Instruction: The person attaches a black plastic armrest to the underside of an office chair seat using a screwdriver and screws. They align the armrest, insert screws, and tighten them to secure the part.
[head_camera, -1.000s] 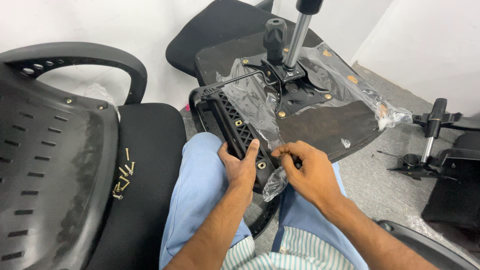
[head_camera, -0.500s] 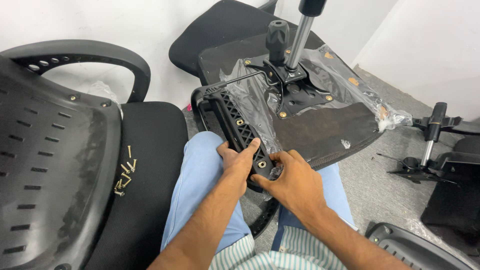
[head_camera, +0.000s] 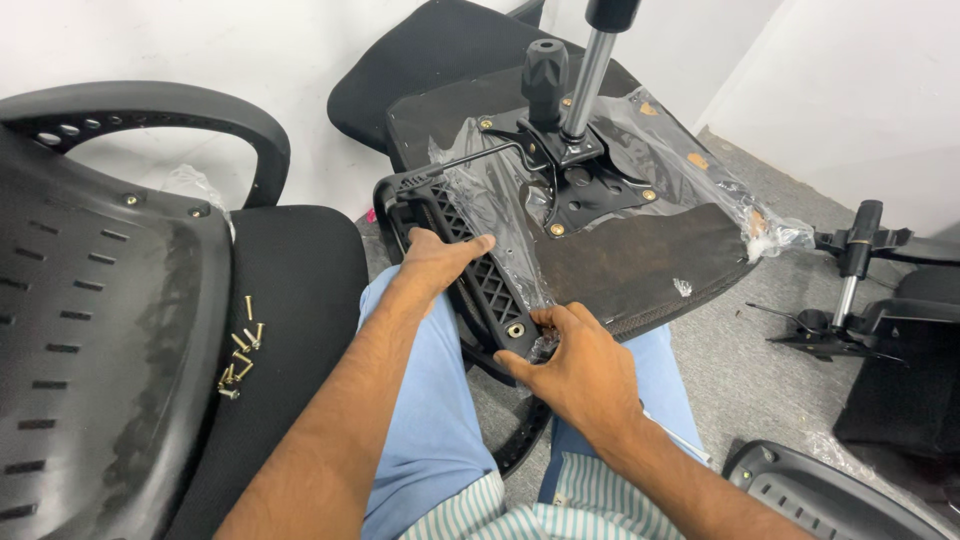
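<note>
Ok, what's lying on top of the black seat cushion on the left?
A small heap of brass-coloured screws lies on the seat cushion. The grey chair back covers its left part.

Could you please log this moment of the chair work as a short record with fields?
Left hand: rests on the black armrest bracket
Right hand: grips the bracket's near end by a bolt hole
Seat base: upside down across the lap, plastic wrap partly on
Mechanism: bolted to the seat base, gas lift upright
Screws: loose on the black seat at left
</note>
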